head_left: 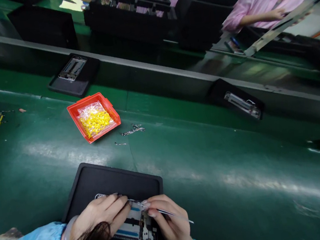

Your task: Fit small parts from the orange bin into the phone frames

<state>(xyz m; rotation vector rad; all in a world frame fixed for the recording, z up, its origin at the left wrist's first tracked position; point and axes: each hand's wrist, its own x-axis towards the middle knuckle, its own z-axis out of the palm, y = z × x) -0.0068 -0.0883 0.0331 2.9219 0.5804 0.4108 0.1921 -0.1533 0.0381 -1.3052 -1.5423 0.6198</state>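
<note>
An opened phone frame (132,226), with blue strips and small parts inside, lies on a black tray (108,176) at the bottom centre. My left hand (102,216) is closed over its upper left part, fingers together along the far edge; its thumb is hidden. At the frame's upper right edge, my right hand (171,220) pinches thin tweezers (175,214), whose tail points down to the right. Both hands' fingertips are close together, and what the tweezer tips touch is too small to make out. Dark hair covers part of the left hand and the frame.
Beyond the tray stands a red bin (115,120) of yellow pieces (97,122). Small metallic strips (133,129) lie beside it. Farther back, two black trays (67,85) (218,92) carry phone frames. Across the line, people in pink sleeves work at black boxes (132,21).
</note>
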